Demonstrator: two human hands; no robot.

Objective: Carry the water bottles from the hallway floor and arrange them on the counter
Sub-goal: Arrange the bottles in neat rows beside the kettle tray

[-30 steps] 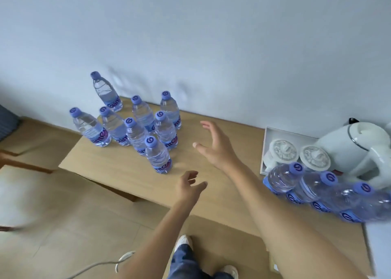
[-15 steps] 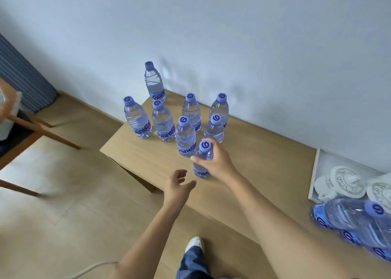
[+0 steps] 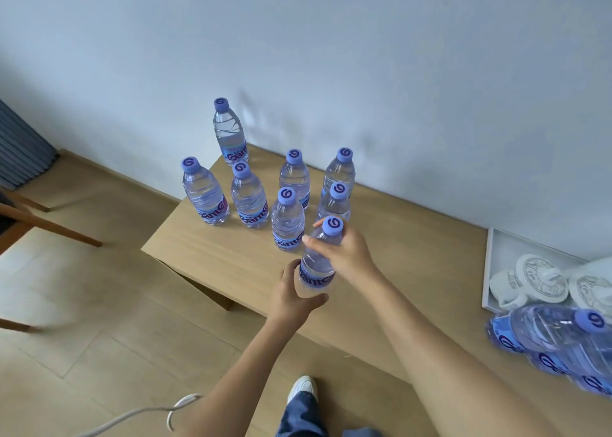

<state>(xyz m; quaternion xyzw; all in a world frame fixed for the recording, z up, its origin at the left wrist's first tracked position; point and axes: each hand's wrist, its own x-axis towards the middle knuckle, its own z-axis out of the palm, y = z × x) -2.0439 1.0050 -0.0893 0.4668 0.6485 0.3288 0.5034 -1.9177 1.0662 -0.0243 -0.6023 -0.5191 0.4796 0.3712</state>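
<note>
Several clear water bottles with purple caps stand grouped at the left end of the wooden counter (image 3: 212,254), the tallest one (image 3: 229,135) nearest the wall. The front bottle (image 3: 318,261) is held by both hands above the counter's front part. My right hand (image 3: 344,254) grips its neck and shoulder just under the cap. My left hand (image 3: 294,296) wraps round its base. More bottles (image 3: 543,334) lie blurred at the right edge of the view.
A white tray (image 3: 490,264) with lidded cups (image 3: 533,279) sits at the right on the counter. A wooden chair leg (image 3: 49,228) crosses the floor on the left. A white cable (image 3: 165,410) lies on the floor near my shoe.
My right hand has closed on the front bottle and drawn it toward me, away from the group. My left hand came up and took hold of its base.
</note>
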